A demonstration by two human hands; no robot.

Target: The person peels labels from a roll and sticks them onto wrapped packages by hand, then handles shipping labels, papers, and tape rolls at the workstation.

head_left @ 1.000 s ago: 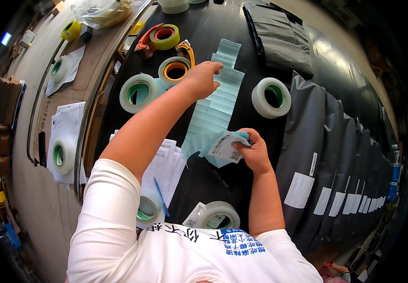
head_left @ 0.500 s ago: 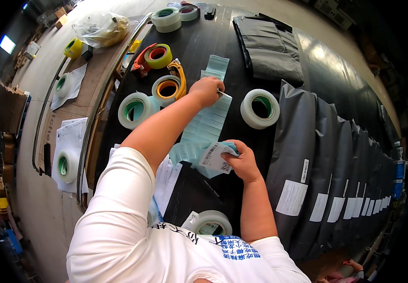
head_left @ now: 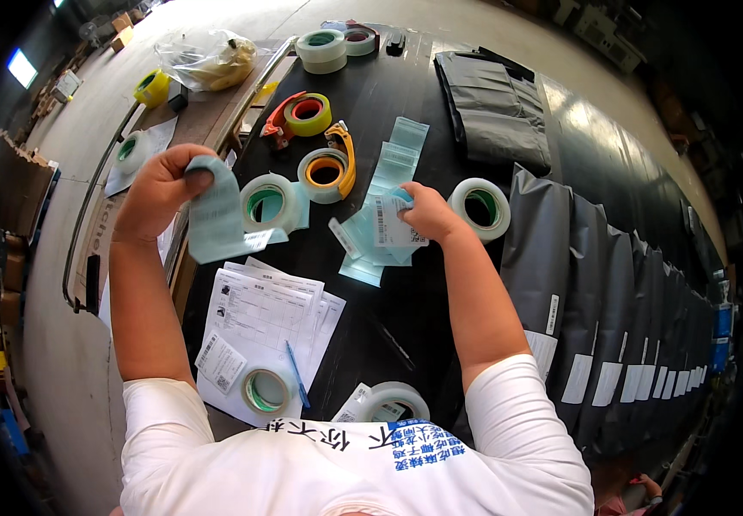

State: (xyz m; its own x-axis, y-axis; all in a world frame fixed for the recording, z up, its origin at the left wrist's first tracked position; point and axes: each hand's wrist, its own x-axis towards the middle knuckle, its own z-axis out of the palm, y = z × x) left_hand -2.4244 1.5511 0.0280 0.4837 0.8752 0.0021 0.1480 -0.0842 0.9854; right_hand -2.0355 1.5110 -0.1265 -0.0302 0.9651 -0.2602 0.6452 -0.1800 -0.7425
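Raised at the left, my left hand [head_left: 155, 191] pinches a curved strip of pale blue label backing [head_left: 215, 222], which hangs down with a small white label near its lower end. Over the middle of the table my right hand [head_left: 428, 213] grips a white barcode label [head_left: 390, 225] on a pale blue label strip. Beneath and beyond that hand, a long folded label strip [head_left: 399, 159] runs away across the black table. A clear tape roll [head_left: 266, 205] stands just right of the hanging backing. Another clear tape roll [head_left: 480, 209] is close to my right hand.
Printed sheets [head_left: 259, 310] lie near me with a blue pen [head_left: 297, 371] and a tape roll [head_left: 266, 391]. Red [head_left: 278, 120] and orange [head_left: 341, 163] tape dispensers stand farther off. Grey mailing bags [head_left: 552, 258] line the right side; folded bags [head_left: 496, 107] lie beyond.
My left hand has swung left from the label strip and now holds up a piece of pale blue backing. My right hand has moved farther forward with the barcode label. The printed sheets are uncovered.
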